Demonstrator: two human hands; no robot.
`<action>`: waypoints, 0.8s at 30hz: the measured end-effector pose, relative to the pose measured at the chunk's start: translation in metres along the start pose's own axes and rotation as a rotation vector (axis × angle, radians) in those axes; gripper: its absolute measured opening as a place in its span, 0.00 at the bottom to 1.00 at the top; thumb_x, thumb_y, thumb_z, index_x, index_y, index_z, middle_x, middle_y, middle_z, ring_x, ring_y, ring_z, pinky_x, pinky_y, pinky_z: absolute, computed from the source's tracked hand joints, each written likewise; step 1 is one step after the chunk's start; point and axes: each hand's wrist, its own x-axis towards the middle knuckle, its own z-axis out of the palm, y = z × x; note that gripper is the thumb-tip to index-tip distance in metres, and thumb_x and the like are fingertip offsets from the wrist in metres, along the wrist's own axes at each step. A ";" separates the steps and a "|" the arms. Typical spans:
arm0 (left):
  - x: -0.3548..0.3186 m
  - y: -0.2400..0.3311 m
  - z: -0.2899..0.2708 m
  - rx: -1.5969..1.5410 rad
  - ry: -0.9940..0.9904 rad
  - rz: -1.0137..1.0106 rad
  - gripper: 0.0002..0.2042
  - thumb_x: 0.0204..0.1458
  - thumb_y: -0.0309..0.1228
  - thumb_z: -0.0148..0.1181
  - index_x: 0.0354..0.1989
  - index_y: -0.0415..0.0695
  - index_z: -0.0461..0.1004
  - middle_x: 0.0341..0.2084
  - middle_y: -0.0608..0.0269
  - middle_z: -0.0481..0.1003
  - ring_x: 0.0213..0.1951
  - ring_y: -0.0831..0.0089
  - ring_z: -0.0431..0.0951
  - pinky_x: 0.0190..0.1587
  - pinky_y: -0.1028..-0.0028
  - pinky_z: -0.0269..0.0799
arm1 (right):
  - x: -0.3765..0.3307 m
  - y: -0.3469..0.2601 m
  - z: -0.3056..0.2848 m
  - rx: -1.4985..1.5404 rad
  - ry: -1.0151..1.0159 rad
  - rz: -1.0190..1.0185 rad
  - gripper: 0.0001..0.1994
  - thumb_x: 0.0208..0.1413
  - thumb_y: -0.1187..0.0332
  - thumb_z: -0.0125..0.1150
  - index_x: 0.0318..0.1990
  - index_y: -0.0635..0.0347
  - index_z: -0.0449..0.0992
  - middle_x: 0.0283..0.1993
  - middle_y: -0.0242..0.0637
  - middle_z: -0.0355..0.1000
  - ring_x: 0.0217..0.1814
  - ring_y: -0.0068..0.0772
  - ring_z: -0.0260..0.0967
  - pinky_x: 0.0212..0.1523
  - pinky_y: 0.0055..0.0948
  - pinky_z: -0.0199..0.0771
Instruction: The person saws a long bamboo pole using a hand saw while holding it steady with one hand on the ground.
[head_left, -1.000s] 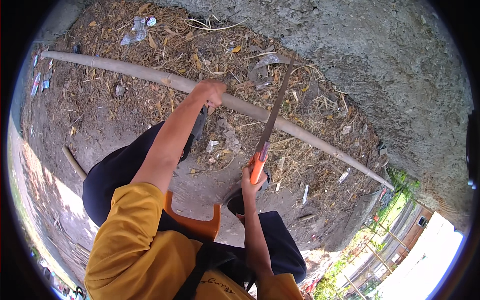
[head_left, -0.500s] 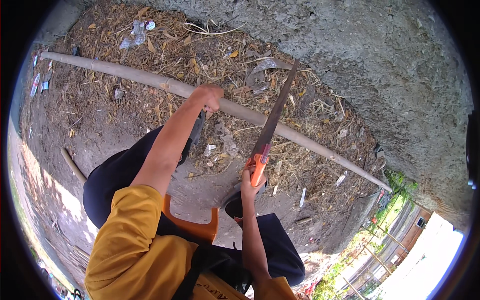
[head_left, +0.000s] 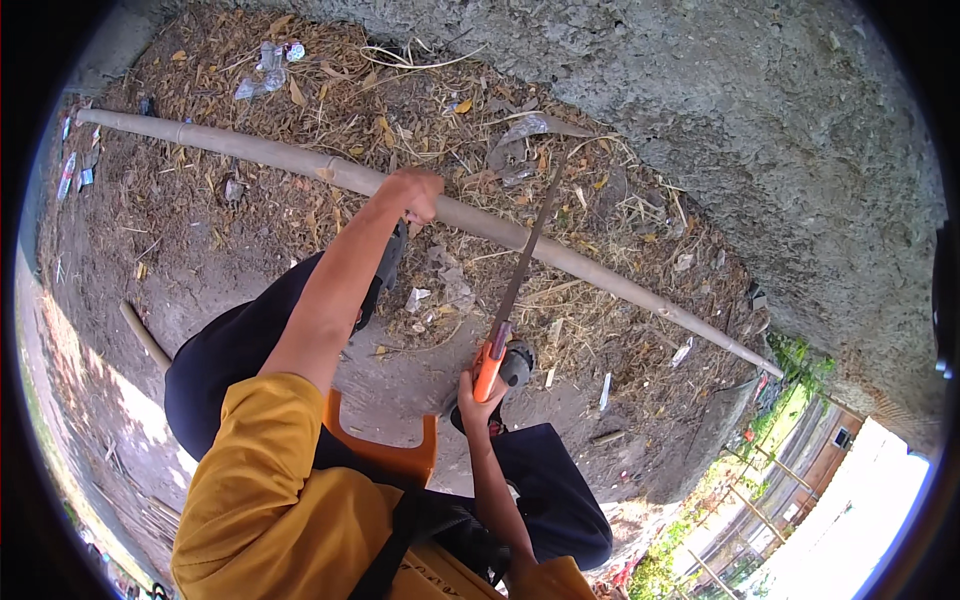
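Note:
A long bamboo pole (head_left: 270,152) runs from the far left down to the right across the view. My left hand (head_left: 412,192) is closed round it near its middle, the thumb side partly hidden. In my right hand (head_left: 482,396) is the orange handle of a hand saw (head_left: 521,268). Its dark blade slants up and away, crossing the pole to the right of my left hand, with its edge turned toward me. Whether the teeth are in the bamboo I cannot tell.
A rough concrete wall (head_left: 740,130) rises at the far right. Dry leaves and straw (head_left: 350,90) with plastic scraps cover the ground under the pole. An orange plastic stool (head_left: 415,460) is beneath me, and a short stick (head_left: 146,333) lies at the left.
My right hand has drawn the saw back toward me and slightly left, and the blade now shows a thinner side. My left hand stays on the bamboo pole.

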 end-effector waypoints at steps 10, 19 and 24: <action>0.009 0.002 -0.001 0.030 0.041 0.034 0.18 0.24 0.24 0.64 0.31 0.39 0.84 0.31 0.51 0.83 0.35 0.57 0.84 0.35 0.61 0.80 | 0.051 -0.005 0.014 -0.009 0.076 -0.071 0.14 0.49 0.79 0.63 0.20 0.60 0.63 0.18 0.21 0.59 0.21 0.11 0.54 0.22 0.22 0.55; 0.012 0.002 -0.004 0.000 0.020 0.010 0.19 0.25 0.23 0.63 0.33 0.38 0.84 0.33 0.51 0.83 0.37 0.56 0.84 0.35 0.61 0.79 | 0.060 0.000 0.006 -0.014 0.050 -0.098 0.14 0.48 0.82 0.61 0.20 0.60 0.62 0.19 0.21 0.57 0.22 0.12 0.52 0.23 0.22 0.54; 0.004 -0.001 0.001 0.020 0.004 0.012 0.19 0.25 0.23 0.64 0.33 0.38 0.84 0.34 0.50 0.82 0.37 0.56 0.84 0.35 0.60 0.79 | -0.013 0.012 0.001 -0.002 0.012 -0.051 0.13 0.45 0.82 0.60 0.42 0.70 0.79 0.22 0.21 0.59 0.24 0.11 0.54 0.28 0.15 0.59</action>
